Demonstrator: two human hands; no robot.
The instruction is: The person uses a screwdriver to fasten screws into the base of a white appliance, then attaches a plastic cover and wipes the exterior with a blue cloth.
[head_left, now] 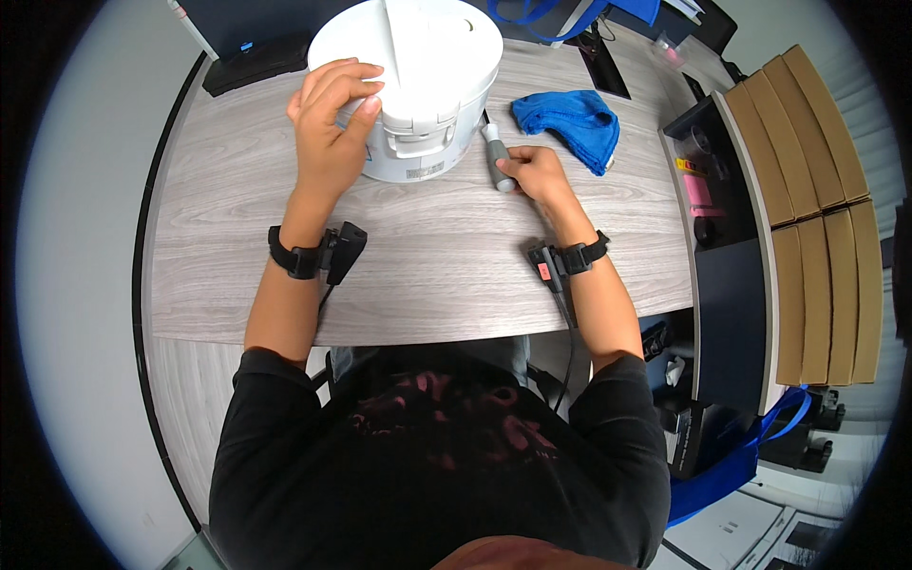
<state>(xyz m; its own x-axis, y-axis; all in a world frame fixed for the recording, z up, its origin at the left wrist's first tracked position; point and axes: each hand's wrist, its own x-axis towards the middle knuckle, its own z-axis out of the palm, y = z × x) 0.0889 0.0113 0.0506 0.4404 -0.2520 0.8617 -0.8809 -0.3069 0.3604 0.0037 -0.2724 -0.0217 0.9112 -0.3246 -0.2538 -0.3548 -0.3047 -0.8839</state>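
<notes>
At the far side of the wood-grain desk (pixel 427 275), a round white container (pixel 442 62) stood in front of the person, its lid on and its latch side turned toward them. The left forearm rose from the lower edge of the view, leaning slightly inward, with a black strap (pixel 297 260) around the wrist. The left hand (pixel 328 119) was raised against the container's left front rim, back of the hand facing outward. Its fingers were gently bent and lay close together over the edge of the lid, while the thumb stood a little apart from them, near the rim; nothing was gripped between them.

The right forearm slanted up and inward, and the right hand (pixel 535 174) was low beside the desktop, to the right of the container. Its thumb and forefinger pinched the grey handle of a screwdriver (pixel 499 159) near the butt end, and the other fingers were curled under, partly hidden. The screwdriver's dark shaft pointed away from the person, just beside the container's right wall; whether it touched the wall could not be told. Beyond the right hand, a blue cloth (pixel 575 123) lay crumpled on the desk, apart from the fingers.
</notes>
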